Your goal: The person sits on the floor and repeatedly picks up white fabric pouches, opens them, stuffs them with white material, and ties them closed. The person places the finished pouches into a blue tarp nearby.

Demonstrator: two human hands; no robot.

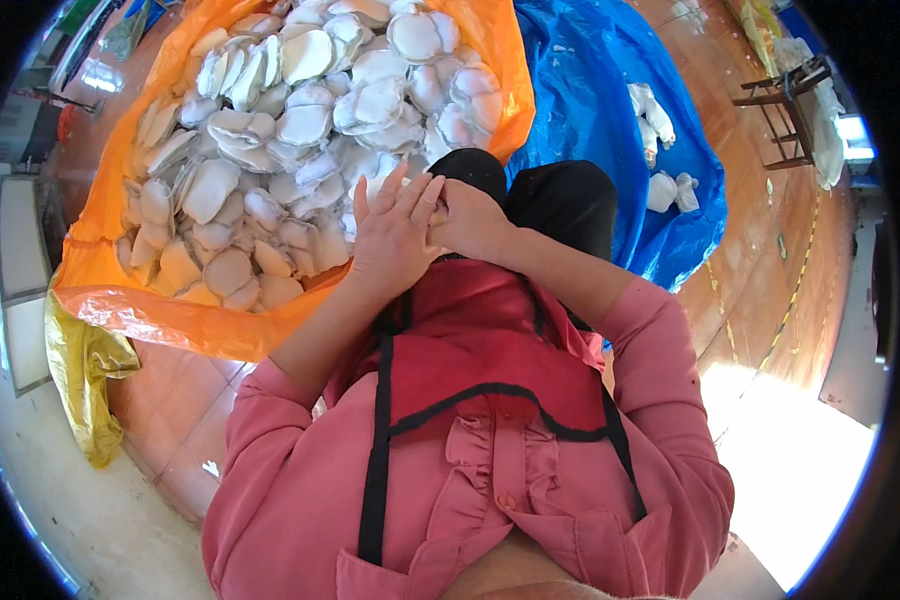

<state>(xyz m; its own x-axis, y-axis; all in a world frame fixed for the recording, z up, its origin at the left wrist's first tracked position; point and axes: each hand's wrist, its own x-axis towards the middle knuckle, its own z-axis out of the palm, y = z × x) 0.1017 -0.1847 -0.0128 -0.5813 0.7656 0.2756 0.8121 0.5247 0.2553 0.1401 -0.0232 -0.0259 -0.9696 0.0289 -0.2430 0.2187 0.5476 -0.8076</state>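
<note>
My left hand (394, 232) is stretched out with its fingers apart, at the near right edge of a heap of white padded ovals (305, 125). My right hand (473, 220) touches its fingertips, above my lap. The right fingers are curled in, and whatever they may hold is hidden. The ovals look soft, flat and rounded, many of them stacked together. They lie on a spread orange plastic sheet or bag (175, 318) in front of me and to the left.
A blue plastic sheet (580, 110) lies to the right, with a few white pieces (654, 120) on it. Further right stands a small wooden stool (788, 110) on the tiled floor (740, 240). A yellow bag (85, 375) lies at the left.
</note>
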